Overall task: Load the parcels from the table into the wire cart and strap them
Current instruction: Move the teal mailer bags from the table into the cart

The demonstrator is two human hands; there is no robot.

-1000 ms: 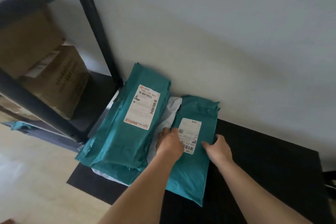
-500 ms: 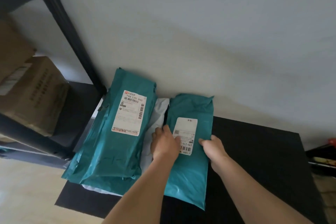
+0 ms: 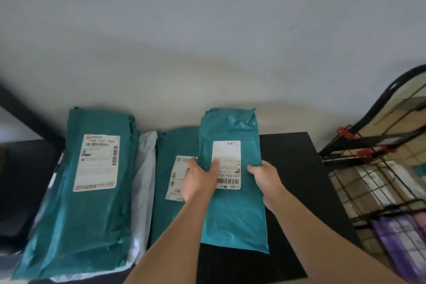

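A teal mailer parcel (image 3: pixel 232 210) with a white label is raised off the black table (image 3: pixel 288 168), held by both hands. My left hand (image 3: pixel 198 180) grips its left edge with the thumb on the label. My right hand (image 3: pixel 265 175) grips its right edge. Under it lies a second teal parcel (image 3: pixel 170 180), its label partly showing. A larger teal parcel stack (image 3: pixel 92 191) lies at the left on a white mailer (image 3: pixel 145 168). The wire cart (image 3: pixel 378 191) stands at the right, beside the table.
Boxes and a purple bag (image 3: pixel 401 242) sit inside the cart. Its black handle frame (image 3: pixel 378 108) with red clips rises near the wall. A dark shelf post (image 3: pixel 23 113) stands at the far left. The wall runs close behind the table.
The view has swung right, bringing the cart into sight. Both hands have lifted the teal parcel and shifted it right, uncovering a second teal parcel beneath.
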